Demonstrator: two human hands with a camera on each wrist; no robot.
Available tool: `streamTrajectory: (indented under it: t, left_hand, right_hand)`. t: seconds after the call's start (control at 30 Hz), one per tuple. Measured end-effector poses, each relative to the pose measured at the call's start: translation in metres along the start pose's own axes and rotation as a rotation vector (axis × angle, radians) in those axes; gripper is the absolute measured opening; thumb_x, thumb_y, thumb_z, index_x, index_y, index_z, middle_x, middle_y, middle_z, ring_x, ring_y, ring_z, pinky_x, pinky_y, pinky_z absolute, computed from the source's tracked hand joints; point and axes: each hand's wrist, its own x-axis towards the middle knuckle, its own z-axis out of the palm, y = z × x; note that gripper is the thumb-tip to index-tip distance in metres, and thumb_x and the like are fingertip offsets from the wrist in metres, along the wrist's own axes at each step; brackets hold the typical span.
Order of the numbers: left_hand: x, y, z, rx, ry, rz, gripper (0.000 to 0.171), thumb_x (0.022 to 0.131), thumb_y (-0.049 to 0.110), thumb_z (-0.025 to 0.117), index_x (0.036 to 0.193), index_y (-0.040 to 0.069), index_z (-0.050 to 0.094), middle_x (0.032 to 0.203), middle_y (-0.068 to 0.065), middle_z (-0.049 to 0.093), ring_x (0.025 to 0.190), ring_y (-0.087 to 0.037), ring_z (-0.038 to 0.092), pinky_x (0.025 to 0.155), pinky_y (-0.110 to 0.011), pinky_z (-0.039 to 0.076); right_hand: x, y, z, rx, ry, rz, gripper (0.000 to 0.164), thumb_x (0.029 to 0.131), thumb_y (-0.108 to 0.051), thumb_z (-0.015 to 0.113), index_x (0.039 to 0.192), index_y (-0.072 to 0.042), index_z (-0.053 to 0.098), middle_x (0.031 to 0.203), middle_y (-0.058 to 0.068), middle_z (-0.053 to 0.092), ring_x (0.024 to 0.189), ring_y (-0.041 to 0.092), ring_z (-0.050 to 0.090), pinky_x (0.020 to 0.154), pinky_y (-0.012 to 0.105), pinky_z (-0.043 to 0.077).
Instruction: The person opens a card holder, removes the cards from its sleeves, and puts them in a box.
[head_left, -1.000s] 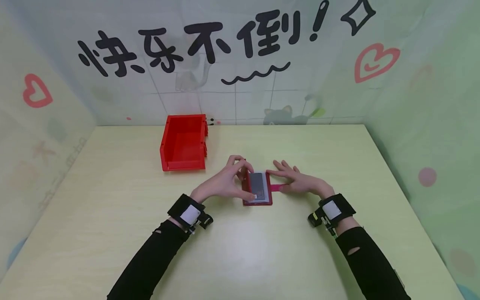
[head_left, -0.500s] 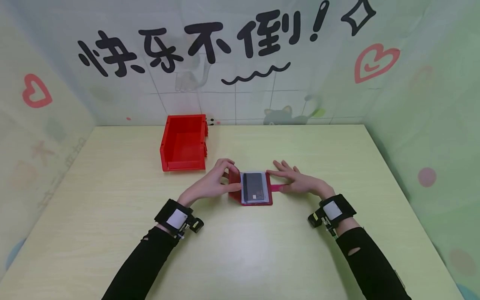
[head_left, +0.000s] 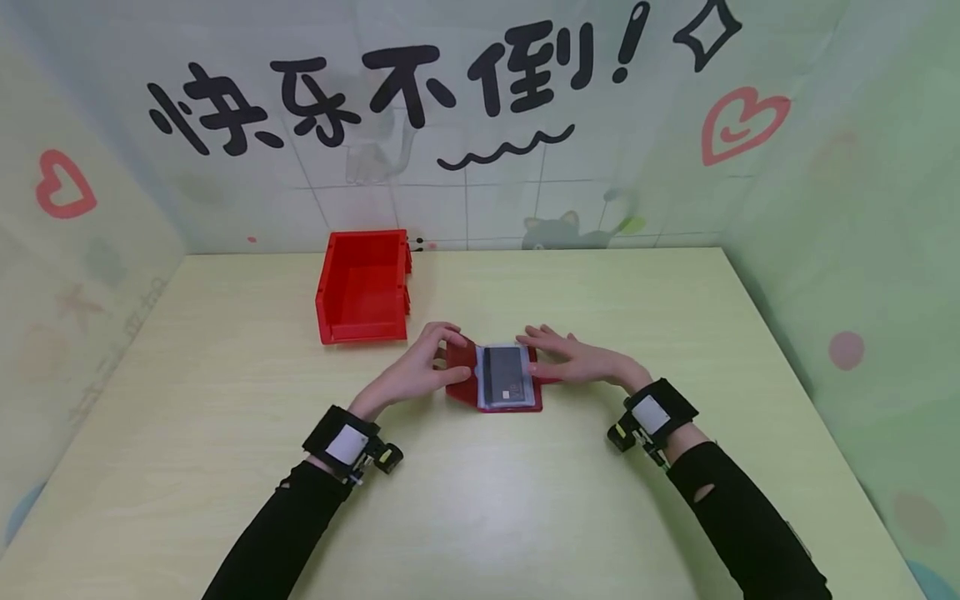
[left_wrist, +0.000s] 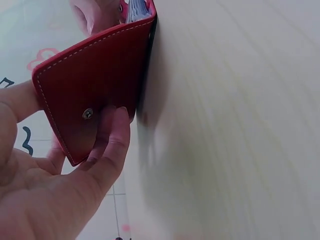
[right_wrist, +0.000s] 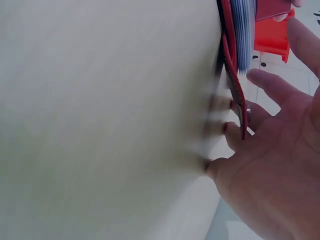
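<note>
A red card holder lies opened on the table in the head view, its clear sleeves facing up with a grey card on top. My left hand holds the left cover between thumb and fingers, tilted up from the table. The left wrist view shows that cover's stitched outer face with a metal snap, the thumb and fingers on either side of it. My right hand, fingers spread, rests over the right edge, thumb at the sleeves. Beneath it runs the red strap, partly hidden in the head view.
A red plastic bin stands at the back of the pale wooden table, left of the card holder. Behind the table hangs a printed backdrop, with more printed sheeting on both sides.
My left hand has moved left, swinging the cover open and uncovering the grey card. My right hand has shifted slightly left, its thumb from the strap to the sleeves' edge.
</note>
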Motion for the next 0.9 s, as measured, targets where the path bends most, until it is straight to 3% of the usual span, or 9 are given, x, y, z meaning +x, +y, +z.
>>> streamTrajectory:
  t: [0.33, 0.63, 0.9]
  left_hand:
    - [-0.005, -0.007, -0.003, 0.001, -0.009, -0.058, 0.056, 0.090, 0.010, 0.071, 0.139, 0.003, 0.043, 0.149, -0.018, 0.036, 0.135, -0.036, 0.041, 0.103, -0.049, 0.051]
    - [-0.007, -0.013, -0.005, 0.073, -0.005, -0.074, 0.061, 0.087, 0.008, 0.073, 0.140, 0.001, 0.043, 0.147, -0.018, 0.036, 0.134, -0.036, 0.041, 0.103, -0.051, 0.050]
    - [-0.009, -0.021, -0.003, 0.142, 0.010, 0.005, 0.058, 0.087, 0.006, 0.073, 0.138, -0.002, 0.045, 0.146, -0.021, 0.037, 0.135, -0.038, 0.039, 0.109, -0.054, 0.044]
  right_hand:
    - [0.009, -0.019, 0.008, -0.275, 0.011, 0.061, 0.083, 0.095, -0.051, 0.062, 0.161, -0.020, 0.023, 0.171, 0.014, 0.005, 0.158, 0.040, -0.005, 0.119, 0.072, -0.003]
    - [0.008, -0.020, 0.014, -0.299, 0.050, 0.059, 0.083, 0.094, -0.046, 0.065, 0.161, -0.018, 0.023, 0.171, 0.015, 0.005, 0.158, 0.041, -0.003, 0.119, 0.073, -0.004]
    - [0.008, -0.017, 0.017, -0.275, 0.068, 0.043, 0.083, 0.095, -0.045, 0.065, 0.161, -0.018, 0.022, 0.171, 0.014, 0.004, 0.158, 0.040, -0.005, 0.119, 0.071, -0.008]
